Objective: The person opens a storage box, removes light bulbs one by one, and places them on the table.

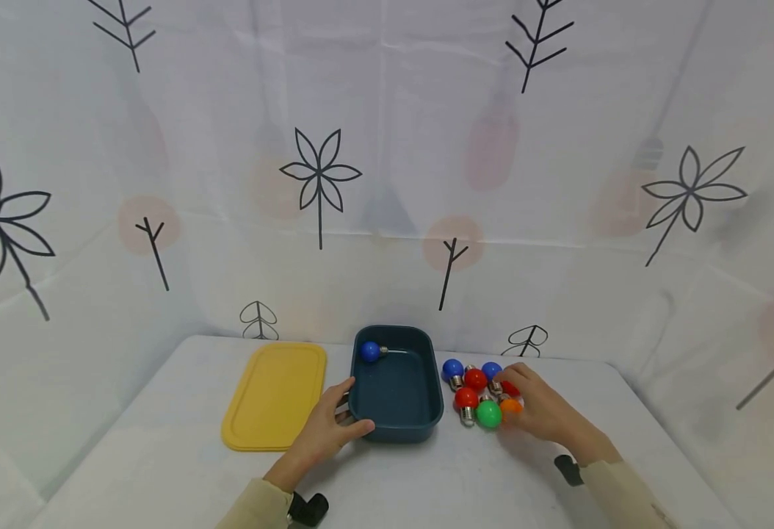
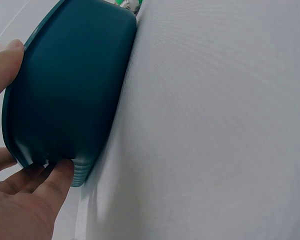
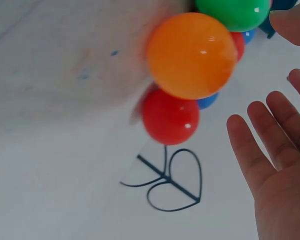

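A dark teal plastic bin (image 1: 396, 433) stands on the white table, with one blue light bulb (image 1: 370, 352) lying at its far end. My left hand (image 1: 326, 428) holds the bin's near left corner. In the left wrist view, its thumb is at the rim and its fingers lie against the ribbed end wall. Several toy light bulbs are grouped right of the bin: blue, red, a green bulb (image 1: 489, 414) and an orange bulb (image 3: 191, 56). Over the group's right side, my right hand (image 1: 542, 405) has its fingers extended, with nothing in its grasp in the right wrist view.
Left of the bin lies a flat yellow lid-like tray (image 1: 275, 397). A white cloth with plant drawings hangs behind and beside the table (image 1: 427, 485).
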A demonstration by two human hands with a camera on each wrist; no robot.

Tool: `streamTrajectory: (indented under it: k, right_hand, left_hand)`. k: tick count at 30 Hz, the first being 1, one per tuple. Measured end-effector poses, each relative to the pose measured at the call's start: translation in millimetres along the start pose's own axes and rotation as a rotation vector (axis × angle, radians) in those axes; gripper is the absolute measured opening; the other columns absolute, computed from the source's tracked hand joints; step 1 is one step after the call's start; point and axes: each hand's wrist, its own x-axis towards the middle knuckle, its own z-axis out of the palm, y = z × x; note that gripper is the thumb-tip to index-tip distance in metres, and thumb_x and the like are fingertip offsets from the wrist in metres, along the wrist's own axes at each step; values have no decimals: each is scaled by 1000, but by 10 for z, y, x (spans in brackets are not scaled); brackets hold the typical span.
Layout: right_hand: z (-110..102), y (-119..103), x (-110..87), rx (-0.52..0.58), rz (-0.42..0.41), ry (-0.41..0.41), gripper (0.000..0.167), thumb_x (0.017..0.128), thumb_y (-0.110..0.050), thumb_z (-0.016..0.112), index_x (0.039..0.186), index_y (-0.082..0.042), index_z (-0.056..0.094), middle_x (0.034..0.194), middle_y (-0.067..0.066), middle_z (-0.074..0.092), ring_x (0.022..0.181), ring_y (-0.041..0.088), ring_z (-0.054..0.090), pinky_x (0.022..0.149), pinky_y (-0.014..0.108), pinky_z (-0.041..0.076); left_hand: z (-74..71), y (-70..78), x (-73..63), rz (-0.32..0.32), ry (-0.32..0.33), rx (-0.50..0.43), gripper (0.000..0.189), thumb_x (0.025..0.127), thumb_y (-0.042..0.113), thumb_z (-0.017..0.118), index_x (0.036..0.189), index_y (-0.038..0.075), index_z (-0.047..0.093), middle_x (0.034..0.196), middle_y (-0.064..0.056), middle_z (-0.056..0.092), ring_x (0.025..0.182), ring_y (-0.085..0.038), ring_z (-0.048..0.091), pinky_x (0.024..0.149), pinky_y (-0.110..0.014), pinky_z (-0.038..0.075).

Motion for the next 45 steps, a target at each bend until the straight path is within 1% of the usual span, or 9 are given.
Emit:
streamTrajectory:
  k: [7, 11, 14, 19, 23, 31, 35, 38, 45]
  right_hand:
    - [-20, -212, 146, 19, -55, 37, 45, 78, -15, 75, 121, -13, 59, 122, 2, 49, 112, 28, 52, 91, 49, 51]
    - [-24, -348, 239, 38, -86, 34, 43, 79, -16, 74, 120, -14, 59, 121, 1, 50, 109, 27, 53, 89, 45, 53]
    - [-17, -443, 323, 33, -105, 37, 42, 80, -19, 74, 119, -16, 59, 121, 0, 51, 111, 25, 53, 89, 43, 53]
    - [-1, -586, 450, 24, -161, 55, 40, 82, -20, 74, 119, -18, 59, 122, -2, 51, 112, 22, 52, 90, 43, 53]
    - [9, -679, 526, 22, -215, 50, 40, 83, -21, 73, 120, -16, 58, 123, -1, 50, 111, 22, 52, 92, 42, 52]
    - [-8, -903, 718, 34, -232, 26, 43, 84, -27, 73, 123, -17, 58, 125, -1, 51, 114, 19, 51, 97, 43, 49]
    - [23, -985, 831, 32, -251, 18, 42, 85, -30, 73, 122, -18, 58, 124, -1, 52, 113, 19, 51, 97, 41, 48]
    - [50, -1043, 913, 30, -257, 9, 43, 85, -31, 72, 123, -19, 58, 125, -2, 51, 112, 19, 52, 97, 40, 49]
    - [87, -1199, 1084, 50, -274, -12, 44, 85, -31, 72, 125, -18, 57, 130, 0, 49, 115, 20, 51, 100, 42, 46]
  left_hand:
    - [3, 3, -1, -6, 5, -3, 90, 81, 37, 76, 150, 7, 27, 149, -20, 28, 135, -37, 35, 104, -47, 39]
    - [6, 7, -2, -6, 4, -8, 88, 82, 33, 76, 150, 7, 27, 149, -20, 28, 135, -37, 35, 104, -47, 39]
    - [5, 10, 1, -5, 2, -5, 87, 82, 31, 76, 150, 7, 26, 149, -20, 28, 135, -37, 34, 105, -47, 39]
    - [2, 3, 13, -4, 3, -8, 88, 82, 33, 76, 150, 7, 26, 150, -19, 27, 135, -37, 34, 105, -47, 39]
    - [7, -18, 23, -1, -2, -3, 91, 80, 37, 76, 150, 7, 27, 150, -20, 28, 135, -37, 35, 104, -47, 40]
    - [6, -36, 20, 5, 2, -12, 90, 81, 36, 76, 150, 6, 27, 150, -19, 28, 135, -36, 35, 104, -47, 40]
    - [0, -33, 19, -1, 7, -5, 91, 80, 37, 76, 150, 6, 27, 149, -19, 28, 134, -36, 35, 104, -46, 40]
    - [2, -32, 23, -9, 9, -7, 89, 81, 35, 77, 150, 7, 27, 149, -19, 28, 134, -36, 36, 104, -47, 40]
    - [8, -25, 28, -11, 7, -12, 88, 82, 33, 76, 150, 7, 27, 149, -19, 28, 134, -36, 36, 104, -47, 40]
